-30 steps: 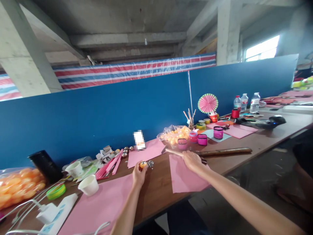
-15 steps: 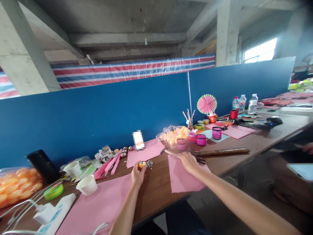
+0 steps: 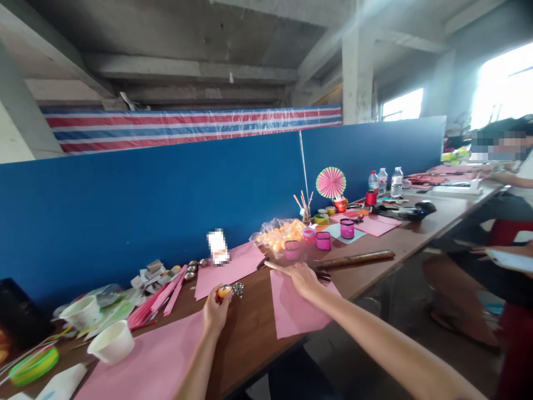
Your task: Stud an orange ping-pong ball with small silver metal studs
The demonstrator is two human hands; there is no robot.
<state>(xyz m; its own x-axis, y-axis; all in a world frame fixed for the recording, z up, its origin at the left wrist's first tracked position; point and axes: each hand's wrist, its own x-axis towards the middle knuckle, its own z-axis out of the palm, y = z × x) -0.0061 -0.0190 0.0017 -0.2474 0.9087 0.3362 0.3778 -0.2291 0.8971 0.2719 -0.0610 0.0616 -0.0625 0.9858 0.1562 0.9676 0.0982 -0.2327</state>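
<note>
My left hand (image 3: 214, 312) pinches a small orange ball (image 3: 225, 291) with a shiny metallic top. Beside it on the brown table lies a cluster of small silvery pieces (image 3: 237, 289). My right hand (image 3: 303, 279) is closed around a pale, slim handled tool (image 3: 276, 268) with a dark tip, pointing left; its exact kind is unclear. Below that hand lies a pink sheet (image 3: 287, 314). Just beyond my right hand is a long wooden handle (image 3: 362, 258), with dark prongs partly hidden behind my wrist.
Larger pink paper (image 3: 166, 347), a white cup (image 3: 111, 341) and pink strips (image 3: 166, 297) lie left. A bag of orange balls (image 3: 278, 233), magenta containers (image 3: 323, 240) and bottles (image 3: 397, 182) stand farther back, before a blue partition (image 3: 166, 200). People sit at right.
The view has turned to the right, so things appear shifted left, and people at the far right show more. Both hands keep their holds, with little movement over the table.
</note>
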